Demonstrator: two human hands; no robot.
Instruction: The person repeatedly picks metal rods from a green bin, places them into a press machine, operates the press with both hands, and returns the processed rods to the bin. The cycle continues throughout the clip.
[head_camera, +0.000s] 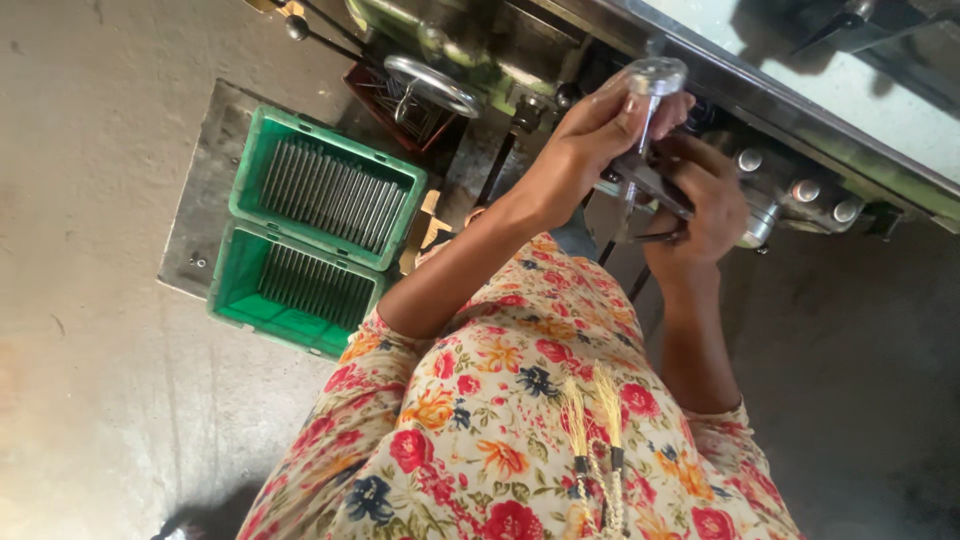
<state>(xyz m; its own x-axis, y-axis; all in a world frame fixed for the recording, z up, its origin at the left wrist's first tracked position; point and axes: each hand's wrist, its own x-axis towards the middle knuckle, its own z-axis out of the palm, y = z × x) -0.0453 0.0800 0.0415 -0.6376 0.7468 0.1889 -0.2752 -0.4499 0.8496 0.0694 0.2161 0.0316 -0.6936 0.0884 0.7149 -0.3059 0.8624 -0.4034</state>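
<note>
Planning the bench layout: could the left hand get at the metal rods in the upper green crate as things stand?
Probably yes. The left hand grips the machine's knobbed lever, but the upper green crate sits open-topped on that side, nothing covering its rods.

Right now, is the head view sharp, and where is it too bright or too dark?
Head view: tilted; bright glare washes out the panel top right; the hands, left hand and right hand, look soft and shadowed; the green crates stay clear.
</note>
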